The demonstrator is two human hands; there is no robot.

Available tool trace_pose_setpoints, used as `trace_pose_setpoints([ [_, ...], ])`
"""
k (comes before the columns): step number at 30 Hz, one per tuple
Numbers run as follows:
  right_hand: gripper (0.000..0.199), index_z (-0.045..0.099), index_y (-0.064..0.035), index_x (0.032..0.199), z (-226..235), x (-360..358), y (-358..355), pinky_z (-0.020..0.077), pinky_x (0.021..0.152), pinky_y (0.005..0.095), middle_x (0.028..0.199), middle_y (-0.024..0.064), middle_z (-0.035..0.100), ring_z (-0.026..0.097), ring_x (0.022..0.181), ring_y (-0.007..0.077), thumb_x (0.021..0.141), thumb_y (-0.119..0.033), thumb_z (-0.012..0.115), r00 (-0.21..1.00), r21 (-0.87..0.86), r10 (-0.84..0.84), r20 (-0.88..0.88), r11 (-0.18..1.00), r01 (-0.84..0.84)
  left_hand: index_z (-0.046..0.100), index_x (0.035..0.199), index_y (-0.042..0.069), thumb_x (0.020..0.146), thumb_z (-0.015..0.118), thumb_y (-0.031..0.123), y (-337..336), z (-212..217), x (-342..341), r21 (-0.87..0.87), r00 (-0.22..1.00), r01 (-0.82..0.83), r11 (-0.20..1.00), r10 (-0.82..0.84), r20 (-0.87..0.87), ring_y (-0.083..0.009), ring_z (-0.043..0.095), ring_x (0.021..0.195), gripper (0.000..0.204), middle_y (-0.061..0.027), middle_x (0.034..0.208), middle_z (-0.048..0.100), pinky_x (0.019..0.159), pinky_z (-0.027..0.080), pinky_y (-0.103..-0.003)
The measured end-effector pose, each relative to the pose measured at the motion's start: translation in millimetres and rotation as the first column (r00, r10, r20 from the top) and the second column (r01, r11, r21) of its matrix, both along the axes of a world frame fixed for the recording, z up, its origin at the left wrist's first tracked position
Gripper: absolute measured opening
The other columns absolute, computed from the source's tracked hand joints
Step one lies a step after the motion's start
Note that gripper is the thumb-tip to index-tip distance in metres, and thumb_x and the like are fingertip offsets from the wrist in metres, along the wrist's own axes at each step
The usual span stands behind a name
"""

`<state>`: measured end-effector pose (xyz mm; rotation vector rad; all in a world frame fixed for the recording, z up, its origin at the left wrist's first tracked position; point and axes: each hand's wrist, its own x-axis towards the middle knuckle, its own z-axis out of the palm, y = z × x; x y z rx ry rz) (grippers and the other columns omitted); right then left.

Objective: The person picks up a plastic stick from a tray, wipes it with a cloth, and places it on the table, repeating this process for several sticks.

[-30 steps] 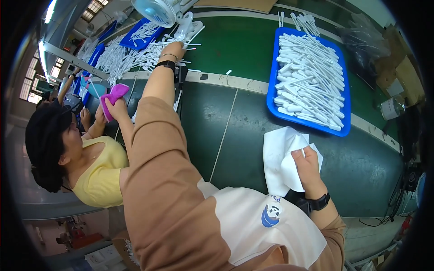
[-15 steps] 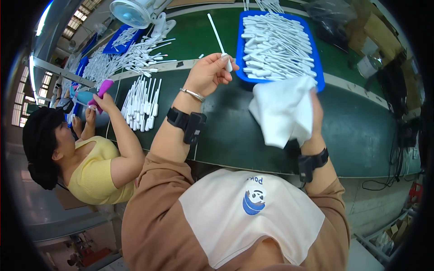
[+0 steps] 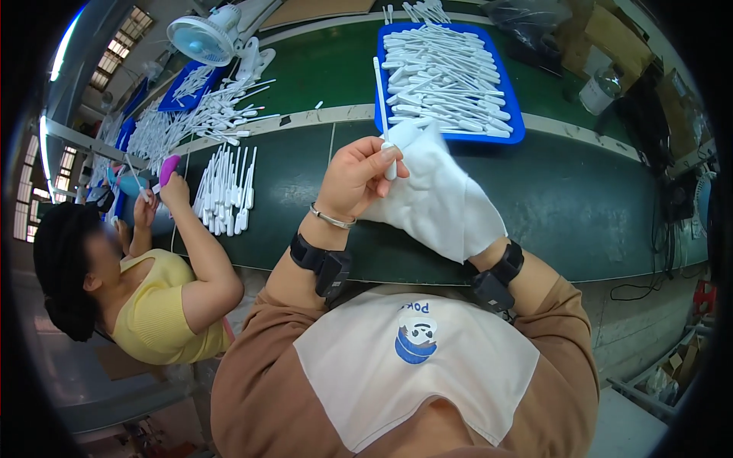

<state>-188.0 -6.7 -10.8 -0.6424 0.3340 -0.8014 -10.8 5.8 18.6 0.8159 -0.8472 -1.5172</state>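
Note:
Between the fingertips of my left hand [image 3: 357,179] is a slim white plastic stick [image 3: 382,107] with a thicker handle end. The stick points up and away from me, and its handle [image 3: 391,169] sits under my thumb. A white cloth [image 3: 439,202] drapes over my right hand [image 3: 486,258], which holds it; those fingers are hidden, and only the area near the wrist shows. The cloth's upper part lies right beside and behind the stick's handle. Just beyond, a blue tray [image 3: 516,114] is heaped with similar white sticks [image 3: 447,76].
A row of white sticks [image 3: 225,191] lies on the dark green table [image 3: 588,206] at left. More loose sticks [image 3: 198,122] and a fan [image 3: 202,40] are farther back. A co-worker [image 3: 153,305] in yellow sits at left, holding a purple item [image 3: 169,169]. Boxes [image 3: 618,42] stand far right.
My right hand has brought the cloth left, from in front of the tray to the stick. My left hand has come nearer to me, still holding the stick, which now stands more upright.

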Motion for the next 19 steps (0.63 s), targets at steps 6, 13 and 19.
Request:
trace_pose_setpoints([
  [6,0.03,0.043,-0.0021,0.109,21.4,0.9,-8.9,0.0406,0.08,0.027,0.099,0.008,0.051,0.049,0.093,0.0175,0.083,-0.016,0.045,0.975,0.095,0.175,0.136,0.977,-0.189,0.055,0.08,0.0,0.082,0.053,0.011,-0.1,-12.2,1.0,-0.016,1.0,-0.013,1.0,0.014,0.019,-0.0061,0.045,0.044,0.012,-0.0099,0.071,0.06,0.042,0.037,-0.016],
  [13,0.029,0.046,-0.0024,0.108,13.6,2.1,-25.9,0.0433,0.075,0.0277,0.098,0.0085,0.053,0.052,0.085,0.0172,0.082,-0.015,0.049,0.938,-0.64,-0.07,-0.34,0.748,-0.176,0.056,0.087,-0.001,0.08,0.057,0.013,4.9,-12.0,-5.2,0.157,0.978,0.087,0.984,-0.114,0.174,-0.0051,0.049,0.048,0.015,-0.006,0.071,0.06,0.045,0.04,-0.016],
  [19,0.027,0.051,-0.0043,0.106,-26.2,2.7,-9.7,0.0452,0.07,0.0268,0.095,0.0101,0.056,0.056,0.081,0.016,0.079,-0.01,0.054,0.914,0.072,0.062,-0.401,0.997,-0.036,0.058,0.094,0.005,0.079,0.059,0.016,1.4,-27.3,-13.7,0.131,0.802,0.099,0.986,-0.157,0.576,-0.0087,0.054,0.053,0.019,-0.0051,0.072,0.061,0.05,0.044,-0.018],
])
